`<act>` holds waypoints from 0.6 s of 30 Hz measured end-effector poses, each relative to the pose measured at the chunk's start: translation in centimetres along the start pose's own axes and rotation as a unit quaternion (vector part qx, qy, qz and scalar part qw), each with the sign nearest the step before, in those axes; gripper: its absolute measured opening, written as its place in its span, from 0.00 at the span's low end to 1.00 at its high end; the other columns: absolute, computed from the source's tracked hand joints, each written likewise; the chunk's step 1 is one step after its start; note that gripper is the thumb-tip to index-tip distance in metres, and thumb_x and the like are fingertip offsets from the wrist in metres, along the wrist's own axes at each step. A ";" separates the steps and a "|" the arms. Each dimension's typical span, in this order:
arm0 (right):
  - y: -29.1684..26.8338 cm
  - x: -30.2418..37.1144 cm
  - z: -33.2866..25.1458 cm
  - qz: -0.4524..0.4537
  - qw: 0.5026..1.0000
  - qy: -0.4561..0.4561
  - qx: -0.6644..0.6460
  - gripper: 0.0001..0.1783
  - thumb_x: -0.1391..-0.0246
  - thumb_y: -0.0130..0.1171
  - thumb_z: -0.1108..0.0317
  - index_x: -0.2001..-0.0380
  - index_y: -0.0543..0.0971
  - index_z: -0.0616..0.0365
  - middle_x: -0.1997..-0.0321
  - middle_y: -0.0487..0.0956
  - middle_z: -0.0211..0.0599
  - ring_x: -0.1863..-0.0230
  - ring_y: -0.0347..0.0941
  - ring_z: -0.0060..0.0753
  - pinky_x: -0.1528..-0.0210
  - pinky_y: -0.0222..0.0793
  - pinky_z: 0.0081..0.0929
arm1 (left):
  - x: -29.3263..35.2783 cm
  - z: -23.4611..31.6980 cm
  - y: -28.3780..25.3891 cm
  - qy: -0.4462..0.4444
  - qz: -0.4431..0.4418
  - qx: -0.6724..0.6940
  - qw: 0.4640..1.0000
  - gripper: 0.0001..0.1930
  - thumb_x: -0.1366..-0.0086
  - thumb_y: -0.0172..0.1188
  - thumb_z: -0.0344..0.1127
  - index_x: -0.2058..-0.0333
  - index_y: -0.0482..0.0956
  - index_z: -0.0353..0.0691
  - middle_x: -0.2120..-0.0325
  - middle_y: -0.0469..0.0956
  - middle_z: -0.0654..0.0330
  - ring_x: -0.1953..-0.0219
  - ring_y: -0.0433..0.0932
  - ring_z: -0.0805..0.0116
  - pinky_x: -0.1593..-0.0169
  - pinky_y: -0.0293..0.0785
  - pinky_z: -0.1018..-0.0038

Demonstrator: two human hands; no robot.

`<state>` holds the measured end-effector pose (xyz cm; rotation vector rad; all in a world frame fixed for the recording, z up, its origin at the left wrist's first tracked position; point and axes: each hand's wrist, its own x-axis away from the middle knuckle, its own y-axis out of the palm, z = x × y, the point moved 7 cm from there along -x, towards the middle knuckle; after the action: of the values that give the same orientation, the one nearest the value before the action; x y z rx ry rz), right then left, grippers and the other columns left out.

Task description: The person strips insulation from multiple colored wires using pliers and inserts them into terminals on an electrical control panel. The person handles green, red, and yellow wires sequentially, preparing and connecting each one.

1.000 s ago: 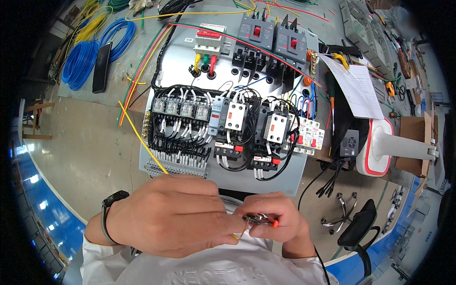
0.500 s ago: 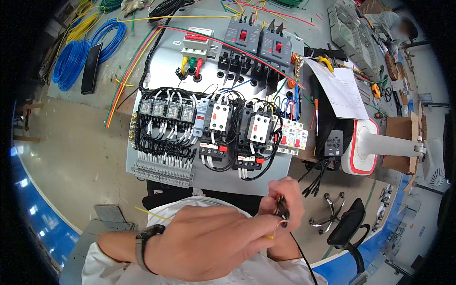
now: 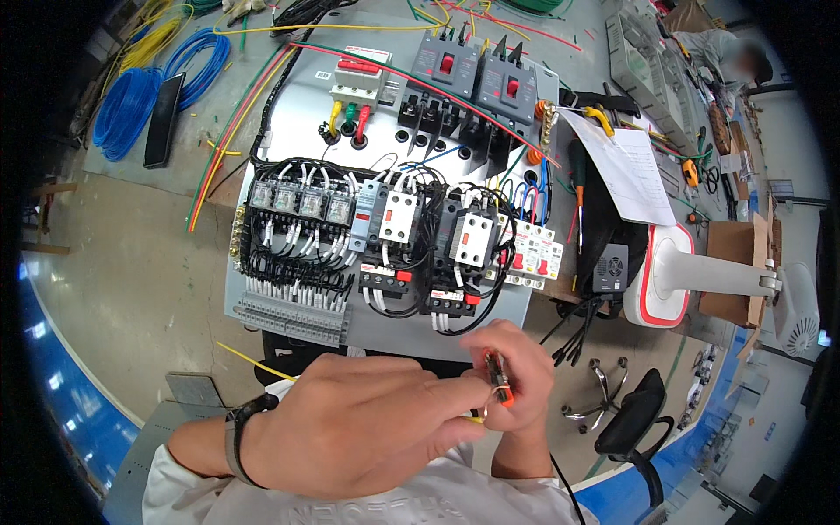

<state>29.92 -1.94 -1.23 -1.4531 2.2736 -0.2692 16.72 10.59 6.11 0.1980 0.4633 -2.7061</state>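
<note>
Just below the wired control panel (image 3: 385,236), my right hand (image 3: 516,376) is clamped on a small orange-handled tool (image 3: 499,385); my left hand (image 3: 359,420) pinches a thin yellow wire (image 3: 475,419) against it. The wire looks light, springy, best gripped near its end.

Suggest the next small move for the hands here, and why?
Probably squeeze the orange-handled tool in the right hand onto the yellow wire end pinched by the left hand: both already meet below the grey wiring panel, tool tip at the wire.
</note>
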 end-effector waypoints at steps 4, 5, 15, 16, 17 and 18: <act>-0.1 0.1 0.5 -0.030 0.999 0.027 0.003 0.16 0.57 0.64 0.71 0.62 0.81 0.66 0.71 0.80 0.40 0.74 0.76 0.33 0.71 0.69 0.26 | 0.0 -0.8 -0.2 -0.008 0.009 0.005 1.000 0.13 0.37 0.76 0.31 0.55 0.87 0.38 0.79 0.79 0.59 0.82 0.76 0.62 0.77 0.69 0.67; -0.1 0.2 0.7 -0.041 0.999 0.015 0.008 0.15 0.56 0.64 0.69 0.64 0.80 0.65 0.71 0.81 0.40 0.74 0.76 0.34 0.71 0.70 0.26 | 0.0 -0.8 -0.2 -0.006 0.004 0.005 1.000 0.13 0.37 0.76 0.31 0.55 0.87 0.38 0.79 0.80 0.59 0.81 0.76 0.62 0.77 0.70 0.67; 0.4 0.7 1.6 -0.092 0.989 0.063 -0.101 0.10 0.55 0.67 0.74 0.70 0.75 0.61 0.75 0.76 0.36 0.78 0.69 0.33 0.75 0.63 0.29 | -0.1 -0.3 0.7 0.046 -0.038 -0.033 0.998 0.16 0.38 0.77 0.34 0.54 0.86 0.35 0.74 0.85 0.58 0.79 0.81 0.63 0.76 0.73 0.69; 0.6 0.9 1.6 -0.075 0.990 0.063 -0.105 0.10 0.55 0.66 0.77 0.70 0.75 0.61 0.75 0.75 0.36 0.78 0.68 0.33 0.75 0.62 0.29 | -0.2 -0.2 0.8 0.049 -0.041 -0.037 0.997 0.16 0.38 0.77 0.34 0.54 0.86 0.35 0.74 0.85 0.58 0.79 0.81 0.63 0.76 0.73 0.69; 0.9 1.1 1.6 -0.059 0.990 0.063 -0.110 0.09 0.55 0.65 0.79 0.70 0.75 0.61 0.76 0.74 0.36 0.78 0.67 0.32 0.75 0.60 0.29 | -0.2 -0.2 0.9 0.050 -0.033 -0.040 0.997 0.16 0.39 0.77 0.33 0.54 0.86 0.35 0.74 0.85 0.58 0.79 0.81 0.63 0.76 0.73 0.69; 0.9 1.3 1.7 -0.036 0.993 0.060 -0.100 0.09 0.54 0.64 0.80 0.70 0.74 0.61 0.76 0.73 0.36 0.78 0.67 0.31 0.75 0.60 0.29 | -0.2 -0.2 1.0 0.051 -0.024 -0.042 0.997 0.16 0.39 0.78 0.33 0.55 0.86 0.35 0.75 0.84 0.58 0.79 0.80 0.63 0.76 0.73 0.69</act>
<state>29.48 -2.64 -3.36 -1.6615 2.4059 -0.1586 17.28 9.87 5.70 0.3064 0.6195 -2.7264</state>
